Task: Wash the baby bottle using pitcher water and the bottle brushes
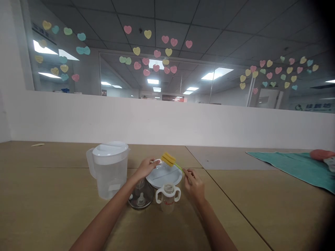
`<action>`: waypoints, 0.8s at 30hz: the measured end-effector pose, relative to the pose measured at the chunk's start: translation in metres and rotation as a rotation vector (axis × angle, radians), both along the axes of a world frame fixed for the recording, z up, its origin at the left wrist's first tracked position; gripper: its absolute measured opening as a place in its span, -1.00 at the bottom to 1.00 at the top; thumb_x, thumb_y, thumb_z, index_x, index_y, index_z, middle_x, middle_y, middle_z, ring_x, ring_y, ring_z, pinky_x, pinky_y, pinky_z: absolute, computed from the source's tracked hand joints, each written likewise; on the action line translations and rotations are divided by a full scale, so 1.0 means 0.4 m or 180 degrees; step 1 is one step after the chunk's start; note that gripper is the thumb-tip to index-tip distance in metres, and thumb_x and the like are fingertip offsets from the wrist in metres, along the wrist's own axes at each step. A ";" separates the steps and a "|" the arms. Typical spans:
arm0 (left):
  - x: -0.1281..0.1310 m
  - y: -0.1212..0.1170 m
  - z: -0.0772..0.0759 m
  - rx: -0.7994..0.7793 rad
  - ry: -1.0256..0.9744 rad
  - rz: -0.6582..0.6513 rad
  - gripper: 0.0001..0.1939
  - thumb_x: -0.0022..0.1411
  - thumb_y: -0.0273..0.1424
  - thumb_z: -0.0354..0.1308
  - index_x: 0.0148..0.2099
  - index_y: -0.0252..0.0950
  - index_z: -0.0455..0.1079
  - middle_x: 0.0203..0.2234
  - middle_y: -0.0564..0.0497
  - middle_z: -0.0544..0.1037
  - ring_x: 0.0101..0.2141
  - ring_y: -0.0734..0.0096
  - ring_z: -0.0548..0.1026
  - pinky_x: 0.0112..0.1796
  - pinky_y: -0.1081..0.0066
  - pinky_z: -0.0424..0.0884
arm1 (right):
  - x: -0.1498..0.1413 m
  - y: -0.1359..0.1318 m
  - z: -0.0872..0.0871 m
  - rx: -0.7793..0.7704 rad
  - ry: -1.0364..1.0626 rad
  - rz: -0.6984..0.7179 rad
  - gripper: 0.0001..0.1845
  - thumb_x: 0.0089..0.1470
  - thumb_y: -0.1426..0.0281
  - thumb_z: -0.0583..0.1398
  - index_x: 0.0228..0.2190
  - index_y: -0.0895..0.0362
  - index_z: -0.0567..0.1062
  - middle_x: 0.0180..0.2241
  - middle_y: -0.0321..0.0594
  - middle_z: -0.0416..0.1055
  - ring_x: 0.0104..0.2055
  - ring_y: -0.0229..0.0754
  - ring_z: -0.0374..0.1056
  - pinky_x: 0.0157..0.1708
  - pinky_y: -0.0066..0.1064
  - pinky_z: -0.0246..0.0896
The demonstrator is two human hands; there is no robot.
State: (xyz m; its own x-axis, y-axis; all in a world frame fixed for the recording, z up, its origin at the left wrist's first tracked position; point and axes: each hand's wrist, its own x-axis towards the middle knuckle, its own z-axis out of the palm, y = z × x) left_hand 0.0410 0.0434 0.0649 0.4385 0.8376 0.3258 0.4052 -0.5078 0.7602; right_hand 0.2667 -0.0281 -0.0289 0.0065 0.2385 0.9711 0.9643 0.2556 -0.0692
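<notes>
My right hand point(194, 184) is closed round the green handle of a bottle brush point(169, 159) with a yellow sponge head. The sponge is held up over a white bowl point(154, 183). My left hand point(146, 168) pinches a small white bottle collar point(158, 161) just left of the sponge, above the bowl's far rim. In front of the bowl a baby bottle point(168, 202) with two white handles stands upright without a top. Left of it, a round metal tray point(146, 205) bears a clear bottle teat point(141, 199) and a clear cap point(140, 183), partly behind my left wrist.
A lidded clear plastic pitcher point(111, 174) stands left of my left forearm. At the right lies a teal towel point(293, 167) with a reddish object point(321, 154) on it. A thin wooden stick point(38, 144) lies far left. A white wall point(157, 122) bounds the table's back.
</notes>
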 end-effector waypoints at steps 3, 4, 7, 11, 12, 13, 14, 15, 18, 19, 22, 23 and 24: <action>0.010 -0.003 0.017 -0.0918 -0.1297 -0.0440 -0.62 0.17 -0.16 0.01 -0.15 -0.38 0.33 -0.14 -0.12 0.47 -0.11 0.36 0.43 -0.12 0.42 0.38 | -0.022 -0.001 0.002 0.0107 -0.0129 0.0203 -0.64 0.11 0.53 0.01 -0.11 0.11 0.46 -0.32 -0.17 0.43 -0.34 -0.36 0.36 -0.33 -0.61 0.23; 0.012 -0.005 0.023 -0.1101 -0.1610 -0.0545 -0.64 0.18 -0.19 0.01 -0.12 -0.39 0.32 -0.11 -0.14 0.46 -0.10 0.36 0.43 -0.09 0.42 0.38 | -0.025 0.000 0.001 0.0124 -0.0188 0.0197 -0.64 0.11 0.53 0.00 -0.09 0.11 0.45 -0.31 -0.17 0.44 -0.34 -0.37 0.37 -0.33 -0.61 0.23; 0.009 -0.015 0.041 -0.1154 -0.2047 -0.0480 -0.67 0.21 -0.23 -0.01 -0.11 -0.38 0.31 -0.10 -0.15 0.46 -0.10 0.39 0.44 -0.08 0.44 0.38 | -0.026 0.000 0.000 0.0115 -0.0459 0.0154 -0.63 0.12 0.53 0.00 -0.09 0.12 0.45 -0.30 -0.15 0.44 -0.32 -0.35 0.37 -0.34 -0.61 0.25; 0.001 -0.028 0.055 -0.0312 -0.1389 0.0087 -0.62 0.14 -0.11 0.02 -0.29 -0.38 0.33 -0.31 -0.05 0.51 -0.19 0.36 0.46 -0.16 0.43 0.40 | -0.023 -0.014 0.011 0.0207 -0.0735 0.0120 -0.62 0.10 0.52 0.02 -0.07 0.09 0.44 -0.32 -0.15 0.44 -0.32 -0.33 0.37 -0.32 -0.58 0.26; -0.001 -0.030 0.058 -0.0072 -0.1185 0.0200 -0.60 0.12 -0.08 0.02 -0.33 -0.38 0.32 -0.37 -0.02 0.50 -0.22 0.34 0.46 -0.19 0.42 0.40 | -0.025 -0.019 0.014 0.0259 -0.0748 0.0111 -0.62 0.09 0.52 0.03 -0.07 0.09 0.44 -0.32 -0.15 0.44 -0.32 -0.33 0.37 -0.31 -0.58 0.25; -0.004 -0.032 0.062 0.0117 -0.1021 0.0285 -0.58 0.11 -0.06 0.01 -0.36 -0.37 0.32 -0.41 0.00 0.49 -0.24 0.33 0.46 -0.21 0.41 0.39 | -0.027 -0.022 0.017 0.0304 -0.0743 0.0104 -0.61 0.09 0.52 0.03 -0.06 0.09 0.43 -0.33 -0.16 0.44 -0.33 -0.34 0.36 -0.31 -0.58 0.25; -0.008 -0.034 0.066 0.0238 -0.0906 0.0341 -0.57 0.10 -0.05 0.00 -0.35 -0.37 0.32 -0.42 0.00 0.48 -0.25 0.32 0.45 -0.22 0.41 0.39 | -0.030 -0.025 0.019 0.0325 -0.0726 0.0095 -0.61 0.09 0.53 0.04 -0.06 0.09 0.43 -0.33 -0.16 0.44 -0.33 -0.34 0.36 -0.31 -0.58 0.25; -0.013 -0.035 0.071 0.0303 -0.0822 0.0374 -0.57 0.09 -0.05 0.00 -0.32 -0.37 0.32 -0.39 0.00 0.48 -0.25 0.32 0.45 -0.22 0.41 0.38 | -0.032 -0.027 0.020 0.0326 -0.0709 0.0091 -0.61 0.09 0.53 0.04 -0.05 0.09 0.43 -0.33 -0.16 0.44 -0.33 -0.34 0.36 -0.32 -0.58 0.24; -0.041 -0.038 0.090 0.0456 -0.0448 0.0365 -0.54 0.01 -0.18 0.11 -0.07 -0.33 0.28 -0.22 -0.04 0.44 -0.21 0.33 0.43 -0.18 0.39 0.36 | -0.036 -0.025 0.014 0.0239 -0.0637 0.0099 -0.61 0.10 0.53 0.03 -0.06 0.07 0.44 -0.34 -0.17 0.44 -0.33 -0.35 0.37 -0.31 -0.60 0.24; -0.054 -0.039 0.097 0.0549 -0.0241 0.0347 -0.48 -0.03 -0.24 0.14 0.01 -0.30 0.25 -0.17 -0.05 0.41 -0.19 0.32 0.42 -0.15 0.37 0.35 | -0.036 -0.024 0.010 0.0219 -0.0571 0.0099 -0.61 0.10 0.52 0.02 -0.06 0.06 0.44 -0.34 -0.17 0.44 -0.33 -0.35 0.37 -0.31 -0.60 0.25; -0.090 -0.047 0.118 0.0829 0.0451 0.0390 -0.40 -0.10 -0.35 0.14 0.06 -0.24 0.24 -0.13 -0.05 0.35 -0.13 0.28 0.37 -0.08 0.32 0.30 | -0.036 -0.019 0.003 0.0283 -0.0243 0.0102 -0.63 0.11 0.52 0.03 -0.09 0.06 0.46 -0.34 -0.16 0.43 -0.34 -0.34 0.37 -0.31 -0.59 0.26; -0.100 -0.051 0.124 0.0878 0.0642 0.0393 -0.43 -0.11 -0.36 0.13 0.04 -0.25 0.27 -0.13 -0.06 0.35 -0.13 0.27 0.36 -0.08 0.32 0.28 | -0.036 -0.018 0.001 0.0321 -0.0132 0.0112 -0.64 0.11 0.51 0.03 -0.09 0.06 0.46 -0.34 -0.15 0.43 -0.34 -0.33 0.37 -0.32 -0.58 0.27; -0.108 -0.057 0.129 0.0891 0.0827 0.0348 -0.47 -0.12 -0.36 0.13 0.00 -0.25 0.31 -0.13 -0.05 0.36 -0.13 0.27 0.36 -0.09 0.34 0.28 | -0.038 -0.017 0.000 0.0354 -0.0042 0.0131 -0.65 0.11 0.51 0.04 -0.09 0.07 0.46 -0.34 -0.14 0.43 -0.34 -0.32 0.37 -0.32 -0.57 0.28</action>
